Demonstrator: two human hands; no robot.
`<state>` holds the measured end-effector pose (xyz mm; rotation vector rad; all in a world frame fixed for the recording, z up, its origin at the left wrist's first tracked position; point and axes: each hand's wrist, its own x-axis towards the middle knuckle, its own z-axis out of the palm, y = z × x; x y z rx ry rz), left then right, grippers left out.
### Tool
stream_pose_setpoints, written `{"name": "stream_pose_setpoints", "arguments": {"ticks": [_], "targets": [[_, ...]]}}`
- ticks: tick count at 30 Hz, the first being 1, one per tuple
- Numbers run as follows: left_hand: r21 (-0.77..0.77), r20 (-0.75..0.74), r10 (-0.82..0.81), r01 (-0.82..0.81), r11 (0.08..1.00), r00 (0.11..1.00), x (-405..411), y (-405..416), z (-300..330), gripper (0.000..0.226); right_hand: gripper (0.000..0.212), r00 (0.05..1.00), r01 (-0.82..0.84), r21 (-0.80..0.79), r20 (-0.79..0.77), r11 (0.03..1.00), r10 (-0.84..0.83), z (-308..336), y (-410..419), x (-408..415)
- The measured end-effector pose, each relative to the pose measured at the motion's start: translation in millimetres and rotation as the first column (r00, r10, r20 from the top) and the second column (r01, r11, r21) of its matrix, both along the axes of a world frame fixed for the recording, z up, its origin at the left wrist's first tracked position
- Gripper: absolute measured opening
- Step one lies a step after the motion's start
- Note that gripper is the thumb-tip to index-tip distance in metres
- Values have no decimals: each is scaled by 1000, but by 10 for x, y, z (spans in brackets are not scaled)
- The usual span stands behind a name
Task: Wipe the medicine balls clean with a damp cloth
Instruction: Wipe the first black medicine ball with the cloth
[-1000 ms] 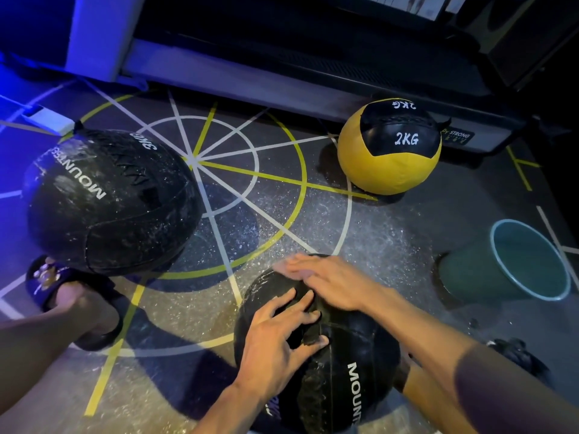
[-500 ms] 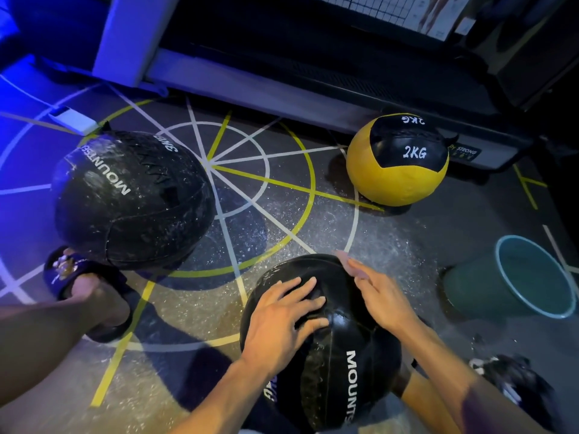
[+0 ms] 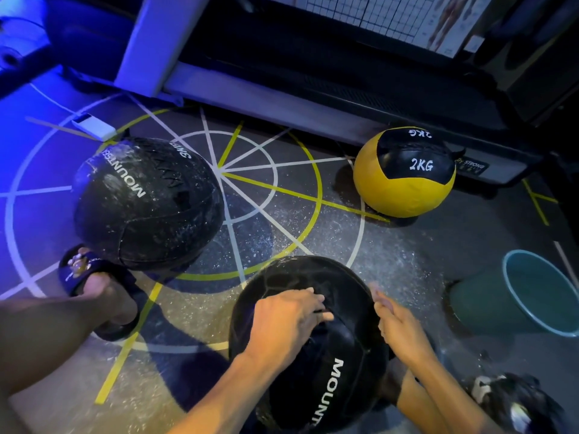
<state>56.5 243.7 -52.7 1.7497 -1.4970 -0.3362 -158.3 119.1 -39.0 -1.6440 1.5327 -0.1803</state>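
A black medicine ball [image 3: 297,277] with white lettering sits on the floor right in front of me. My left hand [image 3: 282,317] rests on its top with the fingers bent against the leather. My right hand [image 3: 398,327] lies flat along the ball's right side, fingers straight. A larger black ball [image 3: 147,205], speckled with white marks, is at the left. A yellow and black ball [image 3: 404,173] marked 2KG stands at the back right. No cloth shows in either hand.
A teal bucket [image 3: 539,296] stands on the floor at the right. A dark crumpled object [image 3: 513,402] lies at the bottom right. My sandalled foot [image 3: 94,286] is beside the large ball. A machine base [image 3: 282,111] runs along the back; a white box [image 3: 94,128] lies far left.
My right hand slid from the top of the near ball down to its right side. My left hand stayed on top and its fingers bent more.
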Motion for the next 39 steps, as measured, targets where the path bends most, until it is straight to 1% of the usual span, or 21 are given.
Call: {"name": "stream_pose_setpoints", "arguments": {"ticks": [2,4,5,7,8,9,11,12,15,17,19,24,26,28,30,32,33,34,35,36,39], "targets": [[-152,34,-57,62,986,998,-133,-26,-38,33,40,998,35,40,45,999,-37,-91,35,46],[-264,-107,-125,93,960,986,-187,-50,-98,31,41,993,48,62,102,997,-55,-116,94,125],[-247,-133,-140,104,963,981,-173,-54,-134,35,41,991,55,74,118,996,-63,-132,131,161],[-208,-47,-96,84,975,994,-148,11,-230,42,43,989,72,70,123,995,-80,-143,198,201],[-173,36,-90,95,980,995,-133,50,-219,40,45,990,76,69,116,995,-83,-140,229,205],[-119,77,-134,142,983,988,-118,87,-172,39,46,991,73,74,111,995,-81,-149,246,196],[-38,100,-189,193,980,977,-58,155,-36,40,47,988,79,113,121,990,-93,-168,242,173],[-41,118,-169,175,984,978,-5,205,-11,41,47,986,99,132,117,986,-115,-187,223,154],[21,122,44,-47,999,992,205,439,-70,45,48,986,122,157,96,980,-138,-241,217,106],[97,92,116,-125,987,989,301,581,-132,48,49,988,99,197,96,975,-120,-253,235,103],[128,39,115,-119,985,993,320,671,-182,48,49,995,71,184,53,980,-82,-241,251,132],[131,30,44,-48,990,999,210,699,-181,46,52,994,29,61,-103,998,-23,-2,225,487],[120,19,31,-33,992,999,138,678,-204,45,52,992,-35,-5,-121,999,35,167,204,714],[111,16,16,-18,994,1000,92,632,-240,43,50,962,-201,-84,-202,976,181,327,217,1004],[95,17,-18,16,995,1000,51,565,-230,39,45,902,-386,-153,-269,910,337,395,279,1342],[69,64,-80,75,995,995,-11,496,-212,29,37,797,-579,-162,-321,799,512,375,362,1615],[57,94,-99,94,994,991,-49,476,-211,26,37,736,-658,-165,-344,734,583,345,374,1675],[51,105,-110,105,993,988,-82,455,-217,25,40,709,-690,-171,-352,703,611,343,344,1671],[55,91,-113,108,993,989,-101,436,-230,28,44,716,-683,-178,-354,708,602,370,264,1610],[58,75,-103,99,993,992,-117,417,-242,34,48,747,-646,-180,-349,742,565,367,135,1480],[63,83,-74,69,996,994,-151,372,-283,41,68,832,-464,-114,-396,879,388,402,-269,913]]}}
